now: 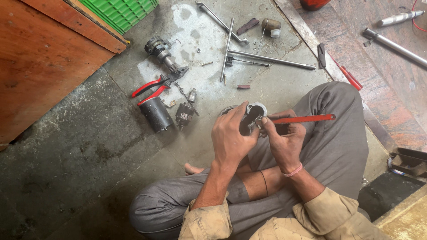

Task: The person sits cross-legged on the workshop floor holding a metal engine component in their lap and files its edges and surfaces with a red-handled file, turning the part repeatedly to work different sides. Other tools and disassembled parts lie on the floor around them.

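While seated cross-legged on the grey concrete floor [80, 146], holding work over the lap. Left hand [230, 138] clasped around a round metal housing [252, 114], held above the knees. Right hand [284, 140] gripping a red-handled tool [307, 118], tip at the housing's mouth. Lying well apart: black cylinder [156, 114], red-handled pliers [156, 86], long steel rods [267, 58].

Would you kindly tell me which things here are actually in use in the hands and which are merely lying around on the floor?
In use:
- round metal housing, held by the left hand
- red-handled tool, held by the right hand

Lying about:
- red-handled pliers
- black cylinder
- long metal rods
- green crate
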A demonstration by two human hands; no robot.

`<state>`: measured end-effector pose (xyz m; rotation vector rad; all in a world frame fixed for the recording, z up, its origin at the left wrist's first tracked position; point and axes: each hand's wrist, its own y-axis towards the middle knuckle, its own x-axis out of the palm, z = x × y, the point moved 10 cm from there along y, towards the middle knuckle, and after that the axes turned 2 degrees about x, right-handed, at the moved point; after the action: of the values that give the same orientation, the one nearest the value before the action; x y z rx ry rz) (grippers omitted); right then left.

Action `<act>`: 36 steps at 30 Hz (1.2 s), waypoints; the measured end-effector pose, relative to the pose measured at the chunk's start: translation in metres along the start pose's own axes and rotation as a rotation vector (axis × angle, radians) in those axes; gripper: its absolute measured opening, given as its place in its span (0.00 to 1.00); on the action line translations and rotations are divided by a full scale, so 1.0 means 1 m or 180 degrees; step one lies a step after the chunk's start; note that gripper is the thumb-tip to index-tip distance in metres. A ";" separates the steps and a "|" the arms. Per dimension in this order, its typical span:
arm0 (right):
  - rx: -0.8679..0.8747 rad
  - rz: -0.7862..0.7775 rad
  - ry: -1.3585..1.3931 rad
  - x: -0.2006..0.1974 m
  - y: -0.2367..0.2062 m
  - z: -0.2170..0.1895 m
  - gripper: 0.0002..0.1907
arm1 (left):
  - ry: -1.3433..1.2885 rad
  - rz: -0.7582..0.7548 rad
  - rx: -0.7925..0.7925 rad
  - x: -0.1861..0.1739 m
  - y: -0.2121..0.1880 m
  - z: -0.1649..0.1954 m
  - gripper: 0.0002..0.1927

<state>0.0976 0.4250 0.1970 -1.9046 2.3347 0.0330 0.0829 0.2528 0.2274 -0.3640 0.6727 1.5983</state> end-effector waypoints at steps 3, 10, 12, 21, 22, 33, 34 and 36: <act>0.0017 0.0060 0.0042 -0.002 -0.001 0.001 0.05 | 0.0014 0.0049 0.0005 -0.002 0.000 0.000 0.31; -0.0049 0.0069 0.0035 -0.003 -0.001 0.000 0.05 | 0.0010 0.0021 0.0027 -0.002 0.001 0.001 0.32; -0.0075 0.0053 -0.0029 -0.002 -0.001 -0.001 0.05 | 0.0001 0.0022 0.0032 -0.001 0.001 0.001 0.32; -0.0123 0.0058 -0.0127 -0.003 -0.001 -0.005 0.05 | 0.0013 0.0027 0.0022 -0.002 0.000 0.002 0.31; -0.0114 0.0047 -0.0122 -0.003 -0.001 -0.005 0.05 | 0.0020 0.0024 0.0032 -0.002 0.000 0.002 0.31; -0.0207 0.0097 -0.0284 -0.004 -0.003 -0.009 0.05 | 0.0021 0.0033 0.0037 -0.001 0.000 0.002 0.31; -0.0180 0.0080 -0.0213 -0.003 -0.003 -0.009 0.05 | 0.0019 0.0023 0.0034 -0.001 0.000 0.002 0.31; -0.0104 0.0081 -0.0005 -0.005 -0.002 -0.007 0.05 | 0.0026 0.0036 0.0017 -0.001 0.000 0.002 0.31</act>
<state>0.0999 0.4285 0.2049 -1.8888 2.3717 0.0753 0.0836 0.2530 0.2299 -0.3635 0.6861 1.6062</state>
